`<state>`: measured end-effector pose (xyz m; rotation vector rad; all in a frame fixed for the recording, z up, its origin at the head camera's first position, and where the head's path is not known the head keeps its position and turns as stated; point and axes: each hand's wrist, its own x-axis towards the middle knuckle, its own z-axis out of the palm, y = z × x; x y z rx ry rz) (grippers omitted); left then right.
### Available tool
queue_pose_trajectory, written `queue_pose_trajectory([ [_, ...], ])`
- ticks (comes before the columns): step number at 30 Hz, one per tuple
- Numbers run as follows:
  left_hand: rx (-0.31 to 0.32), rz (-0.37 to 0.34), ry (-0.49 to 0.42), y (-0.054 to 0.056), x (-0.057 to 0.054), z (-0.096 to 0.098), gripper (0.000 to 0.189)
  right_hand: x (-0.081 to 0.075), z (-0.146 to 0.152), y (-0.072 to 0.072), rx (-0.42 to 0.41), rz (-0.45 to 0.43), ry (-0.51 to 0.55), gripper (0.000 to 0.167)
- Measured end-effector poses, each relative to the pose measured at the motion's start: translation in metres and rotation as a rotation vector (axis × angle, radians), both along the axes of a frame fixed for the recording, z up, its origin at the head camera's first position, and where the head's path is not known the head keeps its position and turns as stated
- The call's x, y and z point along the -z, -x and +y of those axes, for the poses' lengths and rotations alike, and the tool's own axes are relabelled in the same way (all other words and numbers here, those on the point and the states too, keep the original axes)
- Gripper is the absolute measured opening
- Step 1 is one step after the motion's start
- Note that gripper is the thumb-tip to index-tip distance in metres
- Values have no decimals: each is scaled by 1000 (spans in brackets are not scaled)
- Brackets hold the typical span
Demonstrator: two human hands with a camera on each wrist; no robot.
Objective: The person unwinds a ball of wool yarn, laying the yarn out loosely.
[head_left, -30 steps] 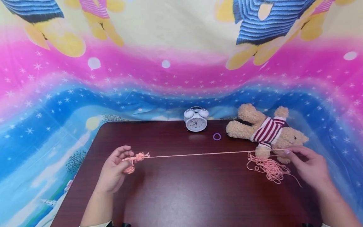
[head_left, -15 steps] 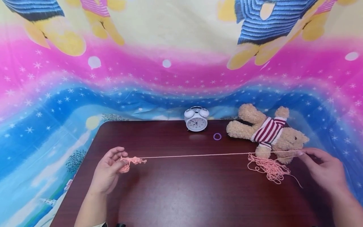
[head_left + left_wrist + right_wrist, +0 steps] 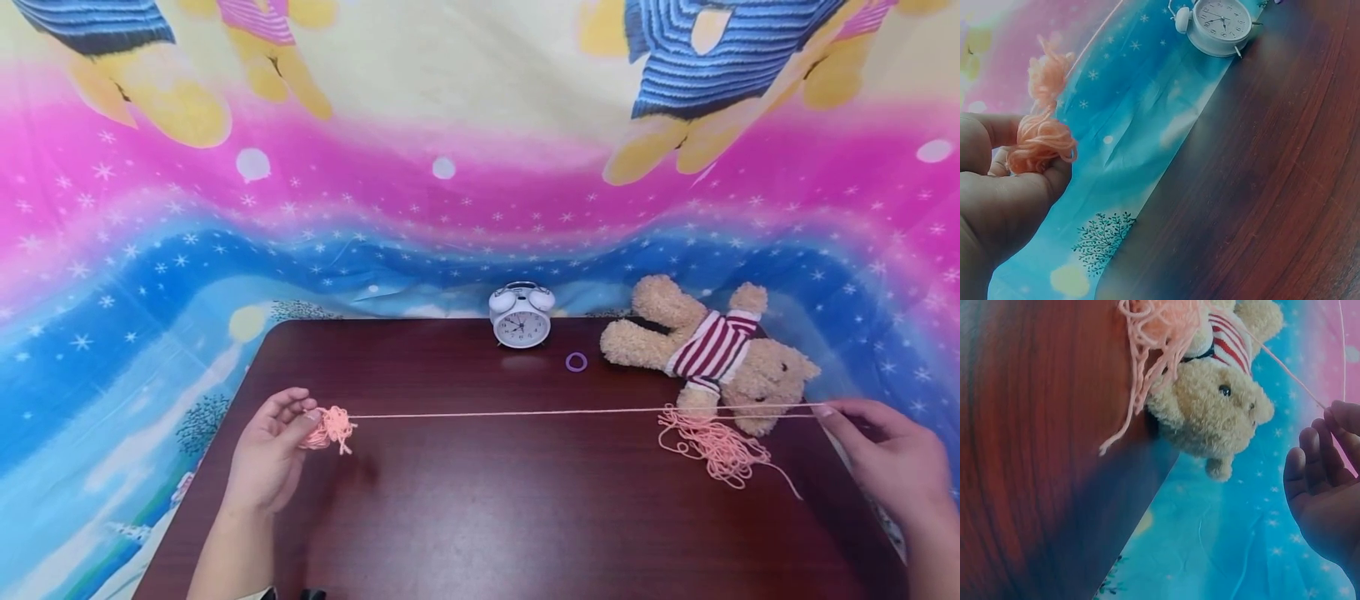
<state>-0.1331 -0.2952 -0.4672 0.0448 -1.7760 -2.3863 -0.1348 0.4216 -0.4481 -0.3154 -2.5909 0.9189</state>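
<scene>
My left hand (image 3: 264,450) pinches a small bundle of peach yarn (image 3: 1041,144) above the left side of the table. From that bundle a single taut strand (image 3: 510,413) runs across to my right hand (image 3: 892,454), whose thumb and forefinger pinch it past the table's right side. A second length of the strand goes back from the right fingertips toward a loose tangle of the same yarn (image 3: 716,450), which lies on the table with one tail trailing off. In the right wrist view the pinched strand (image 3: 1291,372) slants from the tangle's side up to the fingers.
A teddy bear (image 3: 712,354) in a striped shirt lies on its back behind the yarn tangle. A white alarm clock (image 3: 521,317) stands at the back edge of the dark wooden table (image 3: 480,508). Beside it lies a purple ring (image 3: 576,362). A printed cloth (image 3: 420,225) hangs behind.
My right hand has moved right, drawing the strand longer. My left hand has shifted a little left with its bundle. The tangle on the table has stayed in place.
</scene>
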Motion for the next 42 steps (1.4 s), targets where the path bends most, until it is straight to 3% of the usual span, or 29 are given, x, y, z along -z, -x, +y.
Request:
queue_pose_trajectory([
  [5,-11,5,-34,0,0,-4,28,3,7,-3,31,-26,2,14],
  [10,-41,25,-81,0,-3,-9,28,8,15,-5,42,16,28,5],
  [15,-89,15,-119,-3,-8,-18,27,13,20,-6,6,95,84,24],
  [18,-128,-2,-159,-5,-10,-25,25,17,24,-8,20,79,80,18],
  [20,-172,-11,-191,-4,-12,-29,24,19,25,-9,48,36,48,10],
  [24,-306,-27,-302,0,-14,-35,23,23,28,-10,88,-38,3,36],
  [28,-459,-5,-435,4,-14,-42,25,25,30,-10,92,-82,-16,42],
  [32,-543,56,-554,5,-13,-48,27,26,31,-12,101,-134,-37,48],
  [35,-554,90,-602,4,-12,-49,28,25,33,-13,103,-153,-52,49],
  [42,-510,90,-594,4,-11,-46,27,27,31,-13,13,-199,-137,47],
])
